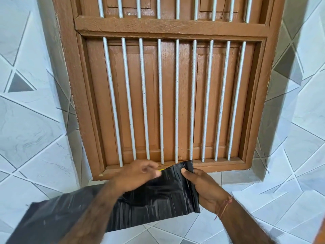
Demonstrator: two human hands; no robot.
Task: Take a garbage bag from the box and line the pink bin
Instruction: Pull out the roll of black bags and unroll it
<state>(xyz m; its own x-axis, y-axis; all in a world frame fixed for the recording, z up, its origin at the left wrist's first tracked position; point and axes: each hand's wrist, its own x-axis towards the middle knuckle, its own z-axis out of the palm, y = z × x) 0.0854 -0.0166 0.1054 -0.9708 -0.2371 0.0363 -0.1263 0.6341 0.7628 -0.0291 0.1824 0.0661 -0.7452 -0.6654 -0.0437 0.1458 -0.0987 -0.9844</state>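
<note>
A black garbage bag (158,198), partly unfolded, stretches from the lower left up to the window sill. My right hand (204,187) grips its folded right end, thumb on top. My left hand (139,175) lies on the upper edge of the bag with its fingers loosely spread and blurred; whether it pinches the plastic I cannot tell. A small yellow strip (161,170) shows just behind the left fingers. Neither the box nor the pink bin is in view.
A brown wooden window (168,95) with closed shutters and several white vertical bars fills the middle. Its sill (219,167) runs just behind my hands. White and grey patterned tiles (31,131) cover the wall on both sides and below.
</note>
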